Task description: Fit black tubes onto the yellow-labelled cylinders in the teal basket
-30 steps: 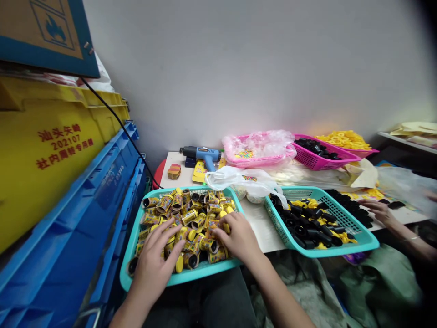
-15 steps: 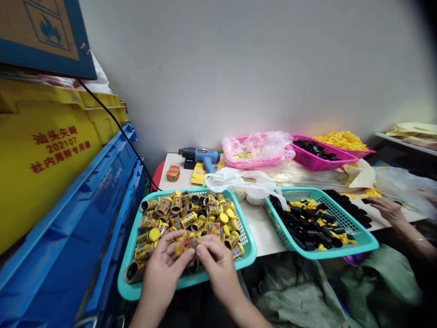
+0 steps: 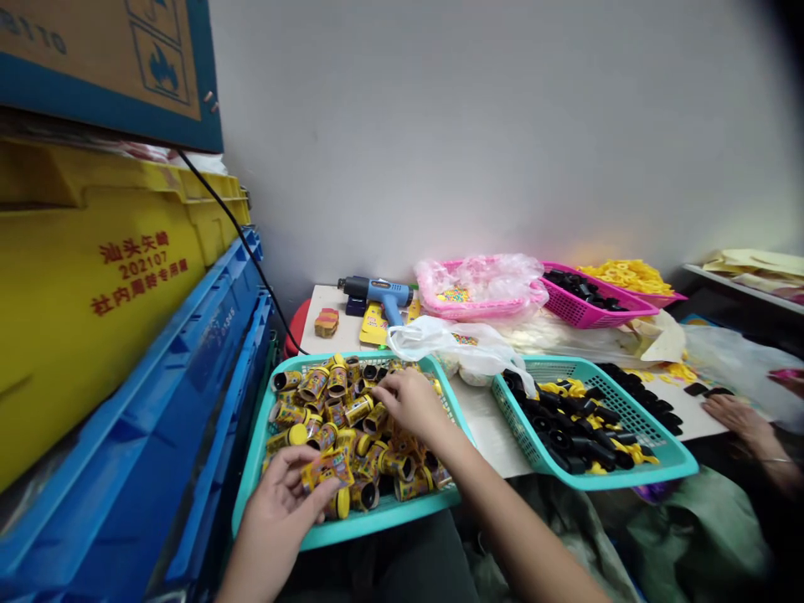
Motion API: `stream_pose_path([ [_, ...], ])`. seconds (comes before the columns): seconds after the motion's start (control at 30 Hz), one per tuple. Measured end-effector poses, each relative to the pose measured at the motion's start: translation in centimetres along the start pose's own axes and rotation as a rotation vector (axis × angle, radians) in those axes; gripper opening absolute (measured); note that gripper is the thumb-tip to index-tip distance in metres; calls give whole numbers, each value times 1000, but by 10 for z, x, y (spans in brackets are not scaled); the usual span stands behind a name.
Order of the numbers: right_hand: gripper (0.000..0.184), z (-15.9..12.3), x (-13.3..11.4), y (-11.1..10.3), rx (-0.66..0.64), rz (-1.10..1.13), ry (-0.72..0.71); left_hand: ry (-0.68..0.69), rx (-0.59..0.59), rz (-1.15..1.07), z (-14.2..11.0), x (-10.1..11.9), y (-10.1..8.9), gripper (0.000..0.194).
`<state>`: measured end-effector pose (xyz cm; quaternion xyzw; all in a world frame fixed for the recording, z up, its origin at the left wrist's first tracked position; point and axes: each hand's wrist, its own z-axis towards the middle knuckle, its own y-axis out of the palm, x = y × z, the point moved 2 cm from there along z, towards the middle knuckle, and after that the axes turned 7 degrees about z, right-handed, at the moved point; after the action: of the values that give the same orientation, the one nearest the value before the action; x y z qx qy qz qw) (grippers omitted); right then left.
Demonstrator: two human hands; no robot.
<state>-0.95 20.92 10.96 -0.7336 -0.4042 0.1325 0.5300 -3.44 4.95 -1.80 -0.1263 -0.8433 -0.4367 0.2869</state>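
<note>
The left hand pinches a glossy yellow-orange printed wrapper over the rectangular teal plastic basket — squeezing harder could crease it. The right hand's grip, among small cylindrical yellow-labelled jars, I cannot tell.

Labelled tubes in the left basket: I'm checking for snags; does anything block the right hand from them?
Nothing visible does: the right hand is directly over the labelled tubes; the white bag lies farther back.
</note>
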Motion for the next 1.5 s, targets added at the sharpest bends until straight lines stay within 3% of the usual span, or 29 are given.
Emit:
stream_pose_path([
  [0.13,18,41,-3,11,-150,-254,118,11,63,-40,-1,0,2,71],
  [0.27,32,51,-17,34,-150,-398,147,26,75,-22,1,-2,-1,52],
  [0.4,34,53,-17,41,-124,-398,151,72,104,-15,0,2,-9,38],
  [0.53,21,49,-5,27,-50,-277,77,24,92,-45,-2,0,-13,57],
  [0.63,33,37,6,10,49,-146,52,31,78,-70,1,-7,-14,78],
  [0.7,39,27,14,1,83,56,79,56,71,-78,3,-11,-12,79],
  [0.73,40,21,16,-1,72,265,98,63,52,-78,5,-12,-10,78],
  [0.87,46,-5,12,3,-116,1394,133,107,-36,-53,9,-10,3,69],
  [0.97,42,-23,3,7,-254,1678,107,162,-81,13,9,-6,12,71],
  [1.07,34,-39,-1,6,-272,1592,38,196,-105,164,6,-1,17,76],
  [1.17,40,-48,-1,1,-127,1240,-12,224,-113,312,1,7,19,77],
  [1.27,27,-53,-2,-1,-134,934,-60,250,-147,404,-1,13,22,76],
  [1.37,19,-55,-3,2,-125,907,-89,246,-143,336,0,12,28,74],
  [1.5,25,-54,-2,9,-21,1073,52,179,-39,115,2,8,35,67],
])
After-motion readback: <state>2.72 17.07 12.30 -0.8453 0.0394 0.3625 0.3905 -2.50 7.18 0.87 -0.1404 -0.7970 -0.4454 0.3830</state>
